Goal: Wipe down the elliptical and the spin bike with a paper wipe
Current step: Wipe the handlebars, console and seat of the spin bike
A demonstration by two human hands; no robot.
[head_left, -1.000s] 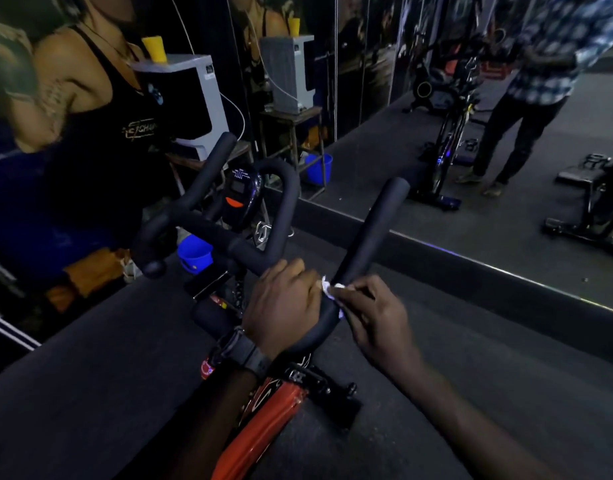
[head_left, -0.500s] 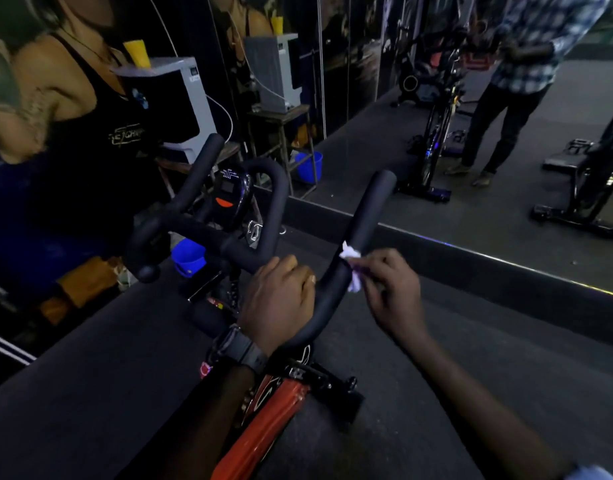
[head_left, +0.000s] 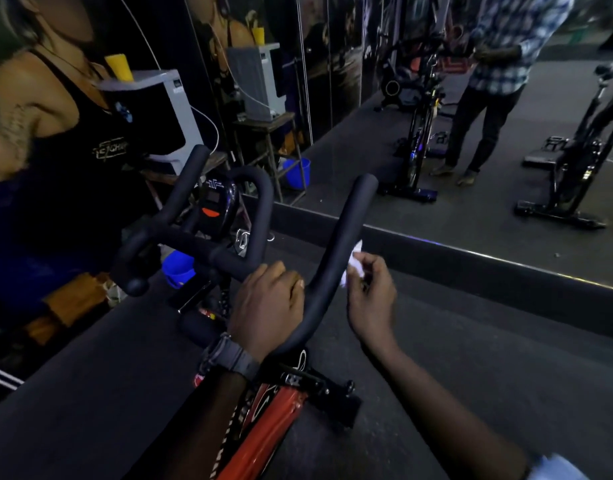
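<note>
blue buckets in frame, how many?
2. One blue bucket sits low behind the handlebar's crossbar, left of the left hand. The second blue bucket shows under the small table by the mirror, possibly a reflection. Others may be hidden.

A white machine (head_left: 166,109) stands on a wooden desk (head_left: 190,168), a yellow cup (head_left: 119,66) on top of it. Right of the desk, a blue bucket (head_left: 297,172) sits on the floor before the wall mirror (head_left: 471,133).

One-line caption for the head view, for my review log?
Right hand pinches a paper wipe against the spin bike's right handlebar while the left hand grips the bend.
</note>
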